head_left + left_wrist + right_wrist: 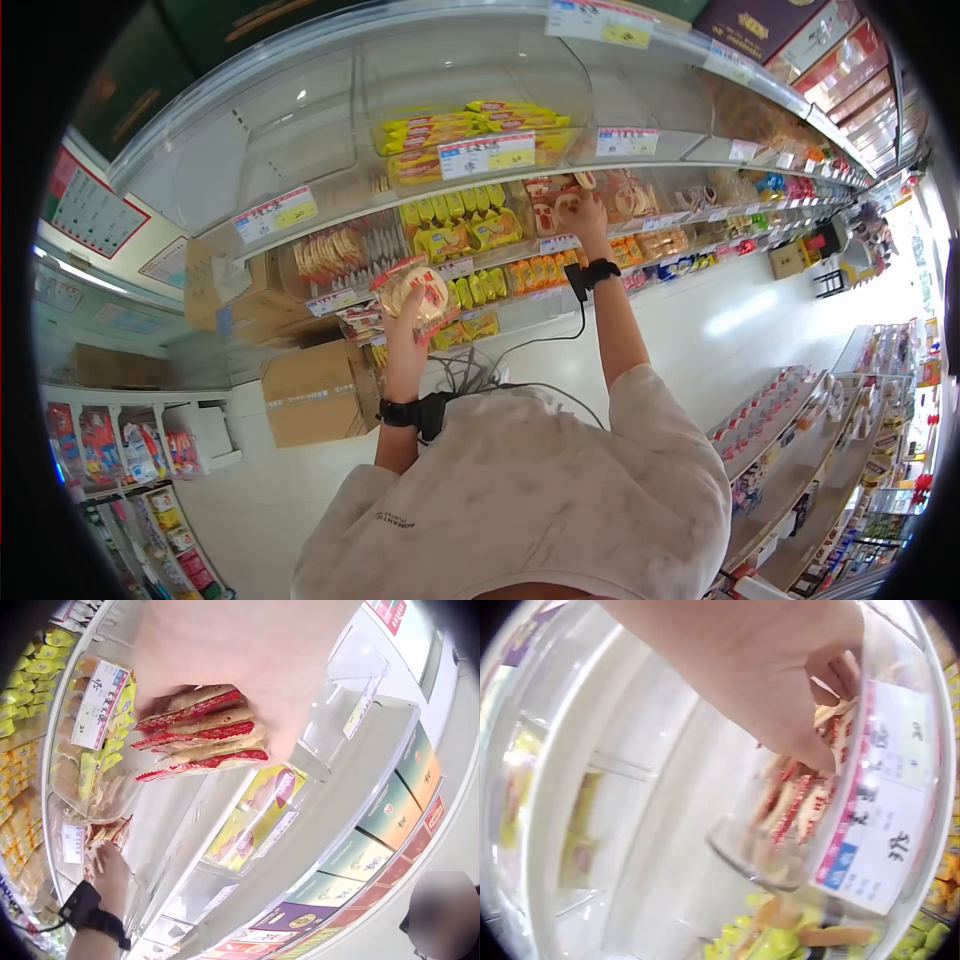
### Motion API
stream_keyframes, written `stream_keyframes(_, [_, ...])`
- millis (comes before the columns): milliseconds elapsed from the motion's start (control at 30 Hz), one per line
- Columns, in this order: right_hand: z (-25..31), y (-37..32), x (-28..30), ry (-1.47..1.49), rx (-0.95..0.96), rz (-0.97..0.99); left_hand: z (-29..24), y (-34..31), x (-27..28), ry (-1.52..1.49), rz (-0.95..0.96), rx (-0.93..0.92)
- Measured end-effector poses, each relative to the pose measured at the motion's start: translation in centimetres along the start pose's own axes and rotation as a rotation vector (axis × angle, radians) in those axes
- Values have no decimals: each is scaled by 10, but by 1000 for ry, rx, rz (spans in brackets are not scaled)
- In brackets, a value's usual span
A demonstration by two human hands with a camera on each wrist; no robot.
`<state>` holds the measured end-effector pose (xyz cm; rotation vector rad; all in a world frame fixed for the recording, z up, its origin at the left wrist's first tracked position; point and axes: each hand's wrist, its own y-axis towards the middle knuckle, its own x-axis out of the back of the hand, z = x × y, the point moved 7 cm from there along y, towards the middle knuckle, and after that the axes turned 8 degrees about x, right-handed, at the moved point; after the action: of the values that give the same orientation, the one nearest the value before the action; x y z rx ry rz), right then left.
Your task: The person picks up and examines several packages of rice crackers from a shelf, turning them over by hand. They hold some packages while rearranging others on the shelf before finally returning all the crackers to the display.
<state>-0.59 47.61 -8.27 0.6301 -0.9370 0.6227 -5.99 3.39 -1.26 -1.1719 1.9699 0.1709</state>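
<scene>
A long curved shelving unit (300, 45) filled the head view, its tiers divided into clear-fronted compartments. A cardboard box (315, 390) stood on the floor below it, to the person's left. Yellow packs (460, 125) lay in the upper compartment, above both raised arms.

The clear bin (735, 851) sat further right on the tier below, with a price label (885, 817) fixed to its front. Inside it, the binned packets (795, 802) stood on end, packed side by side with their long axes roughly upright and their red-striped edges towards the bin wall.

The snack stack (199, 735), several flat red-and-white packets pressed face to face, was held in the air in front of the lower tiers, left of the bin and well apart from it. In the left wrist view the packets showed edge-on, their long axes parallel and slanting from lower left to upper right. In the head view the broad front face was turned towards the camera, above the fist.

The left hand (405, 325) gripped the stack from below, fingers (300, 712) drawn together and wrapped across the packets' width so that they clamped the whole stack.

The right hand (583, 215) was raised higher, reaching over the bin's rim. Its fingers (840, 671) were bent downward and close together, the tips closed on the top edge of one binned packet.
</scene>
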Motion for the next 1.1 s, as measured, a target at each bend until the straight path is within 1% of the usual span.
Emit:
stream_keyframes(67, [-2,12,19,-250,-103,73,13,3,-17,-10,-3,22])
stream_keyframes(100, [31,-26,5,-270,-125,146,-9,-32,11,-20,-52,72])
stream_keyframes(167, [41,-19,7,-289,-144,183,-12,-33,14,-28,-63,99])
stream_keyframes(200, [45,-13,9,-262,-96,146,-11,-26,18,-21,-78,118])
stream_keyframes(300, [51,-24,11,-325,68,91,-15,-33,18,-72,-43,94])
stream_keyframes(400, [44,-15,11,-106,135,79,-15,-35,22,-111,2,141])
stream_keyframes(500, [72,-44,47,399,107,-273,-13,-33,26,-94,-38,128])
stream_keyframes(533, [99,-58,50,591,110,-138,-12,-32,25,-94,-45,112])
stream_keyframes(600, [172,-104,62,964,97,154,-8,-29,23,-68,-44,73])
stream_keyframes(667, [219,-139,64,1067,167,312,-8,-29,11,-44,-45,44])
stream_keyframes(733, [249,-163,54,1103,240,473,-10,-28,-6,-45,10,4])
stream_keyframes(767, [261,-171,56,1034,313,432,-9,-28,-14,-42,40,-12])
stream_keyframes(833, [280,-183,62,890,456,341,4,-21,-14,-10,-10,-76])
stream_keyframes(900, [275,-186,62,939,419,288,8,-17,-20,28,-87,-166])
stream_keyframes(933, [270,-182,65,961,404,250,10,-11,-22,45,-16,-141])
stream_keyframes(1033, [264,-187,94,797,558,73,22,-4,-36,-77,73,0])
stream_keyframes(1067, [260,-186,104,808,542,79,33,3,-32,-137,103,44])
stream_keyframes(1100, [252,-183,105,830,544,105,43,9,-16,93,55,-63])
